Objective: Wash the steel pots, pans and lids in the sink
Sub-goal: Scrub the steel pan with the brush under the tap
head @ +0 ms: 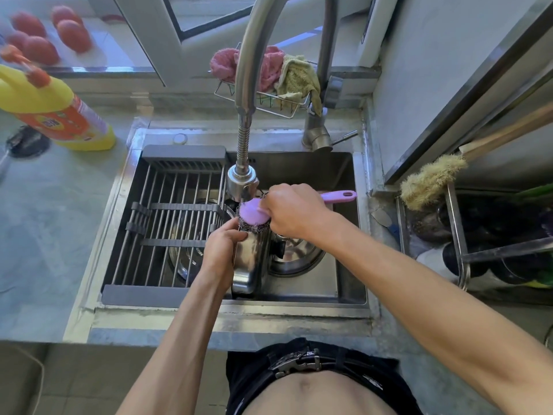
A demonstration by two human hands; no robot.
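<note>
My left hand grips a steel pot that stands on its side over the sink, just below the tap's spray head. My right hand holds a purple-handled scrubber with a steel-wool pad, and the pad presses against the pot's upper edge. Down in the basin to the right of the pot lies a steel lid with a black knob. Another steel pan shows through the bars of the rack.
A drying rack spans the sink's left half. A yellow detergent bottle lies on the counter at left, tomatoes behind it. Cloths hang in a wire basket behind the tap. A bristle brush and a metal shelf stand at right.
</note>
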